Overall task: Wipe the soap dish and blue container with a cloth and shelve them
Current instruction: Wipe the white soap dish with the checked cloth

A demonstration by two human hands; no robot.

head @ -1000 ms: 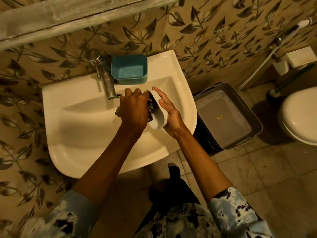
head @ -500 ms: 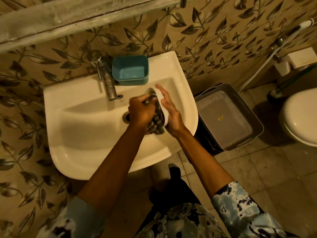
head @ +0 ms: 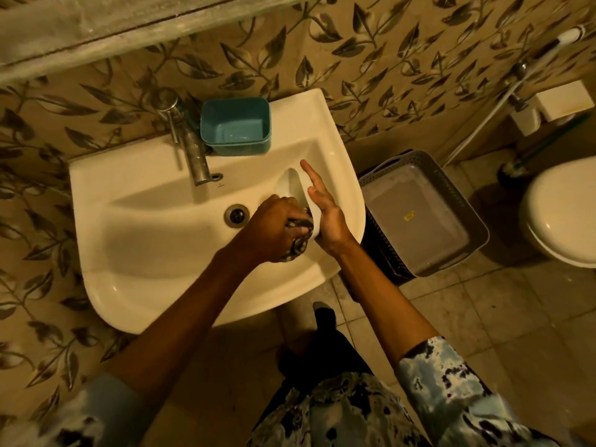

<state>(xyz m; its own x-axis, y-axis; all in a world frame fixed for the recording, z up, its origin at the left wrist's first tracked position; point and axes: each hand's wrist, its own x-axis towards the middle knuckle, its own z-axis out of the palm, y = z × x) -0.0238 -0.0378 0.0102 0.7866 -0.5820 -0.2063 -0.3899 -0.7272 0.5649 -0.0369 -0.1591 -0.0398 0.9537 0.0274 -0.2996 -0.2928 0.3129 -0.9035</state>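
Note:
Over the right side of the white sink, my right hand props up the white oval soap dish on its edge, fingers stretched along its back. My left hand is closed around a dark patterned cloth and presses it against the near end of the dish. The blue container stands empty on the sink's back rim, just right of the metal tap. A grey shelf ledge runs along the wall above the sink.
A grey plastic basket sits on the floor right of the sink. Further right are a white toilet, a spray hose and a white wall holder. The drain lies mid-basin. The wall has leaf-pattern tiles.
My left hand has dragged the cloth from the far end of the soap dish down to its near end, uncovering the dish's upper part. The right hand stays holding the dish.

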